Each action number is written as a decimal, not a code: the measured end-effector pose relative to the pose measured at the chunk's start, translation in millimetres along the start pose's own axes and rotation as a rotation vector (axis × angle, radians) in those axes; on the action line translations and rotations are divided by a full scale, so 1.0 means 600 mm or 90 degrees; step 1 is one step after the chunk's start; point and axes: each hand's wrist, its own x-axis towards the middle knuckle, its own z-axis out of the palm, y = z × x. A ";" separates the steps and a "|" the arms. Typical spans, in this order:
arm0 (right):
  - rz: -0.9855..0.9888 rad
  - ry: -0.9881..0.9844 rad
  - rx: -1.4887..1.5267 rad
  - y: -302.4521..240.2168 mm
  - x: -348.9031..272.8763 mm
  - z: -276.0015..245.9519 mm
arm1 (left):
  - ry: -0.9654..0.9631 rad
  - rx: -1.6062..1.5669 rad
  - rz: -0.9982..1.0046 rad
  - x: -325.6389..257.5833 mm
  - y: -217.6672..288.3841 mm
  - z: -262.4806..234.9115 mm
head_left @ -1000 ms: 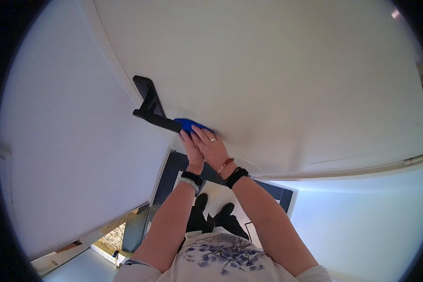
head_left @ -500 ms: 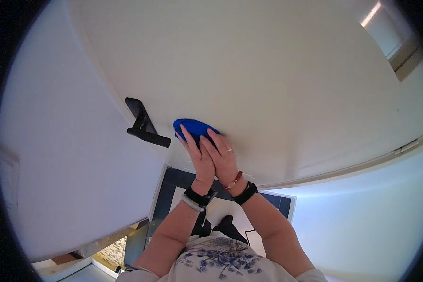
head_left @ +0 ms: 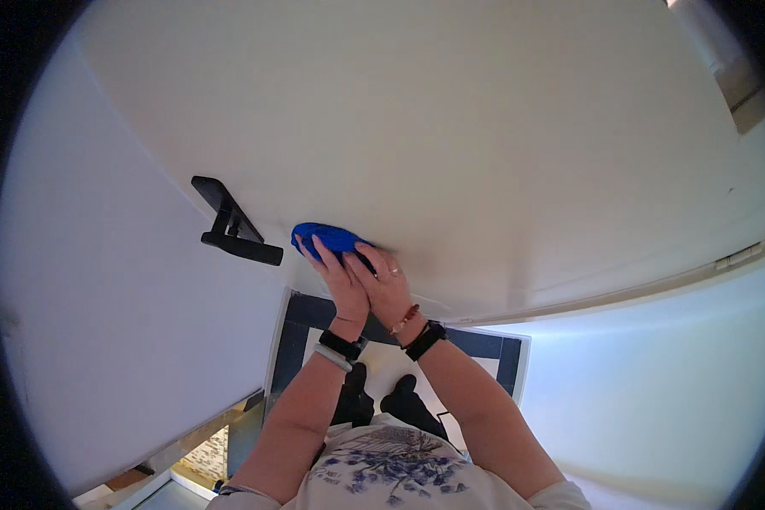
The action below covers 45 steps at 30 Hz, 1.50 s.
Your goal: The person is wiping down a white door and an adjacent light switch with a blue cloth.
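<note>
A blue cloth (head_left: pixel 327 236) is pressed flat against the pale door (head_left: pixel 450 153), just right of the black door handle (head_left: pixel 242 247). My left hand (head_left: pixel 342 285) lies on its lower left part, fingers reaching up over the fabric. Right beside it, my right hand (head_left: pixel 386 285) holds the cloth's right end, with a ring on one finger. The two hands touch each other. Both palms face the door and are hidden, as is the underside of the cloth.
A pale wall (head_left: pixel 127 280) runs down the left, and a hinge (head_left: pixel 738 256) shows on the door's right edge. Below are a dark-bordered floor (head_left: pixel 295 327) and my shoes (head_left: pixel 405 384). A bright wall (head_left: pixel 637 399) stands at the lower right.
In the picture, the cloth and both hands have shifted left and slightly down. The door handle has also shifted left in view, as has the door, so the head has turned somewhat.
</note>
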 end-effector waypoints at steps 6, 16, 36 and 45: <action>0.030 -0.082 0.004 0.010 -0.034 0.036 | -0.025 -0.007 -0.081 -0.031 -0.050 0.008; 0.123 -0.024 -0.053 -0.014 -0.026 0.017 | -0.091 -0.165 -0.165 -0.028 0.007 -0.012; 0.246 0.298 -0.066 -0.009 0.028 -0.123 | -0.047 -0.059 0.310 0.058 0.144 -0.013; 0.414 0.195 -0.051 0.047 -0.106 -0.040 | -0.150 0.035 0.311 -0.042 0.037 0.024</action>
